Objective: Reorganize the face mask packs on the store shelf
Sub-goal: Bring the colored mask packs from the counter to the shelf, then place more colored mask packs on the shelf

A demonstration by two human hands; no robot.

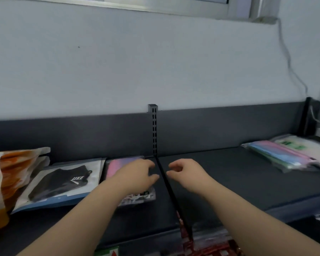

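A pink and purple mask pack (116,168) lies flat on the dark shelf (229,182), just left of the centre seam. My left hand (139,174) hovers over its right part with fingers loosely curled, holding nothing. To its left lies a pack with a black mask (63,182) on a white and blue card. My right hand (185,172) hangs over the bare right shelf section, fingers loosely curled and empty. At the far right lies a stack of pastel mask packs (283,156), with a white and green pack (303,146) behind it.
An orange and white plastic bag (9,174) bulges at the left edge. A slotted black upright (154,130) stands at the back centre against the grey back panel. Red and green goods (201,244) show on the shelf below. A cable (292,71) runs down the wall at right.
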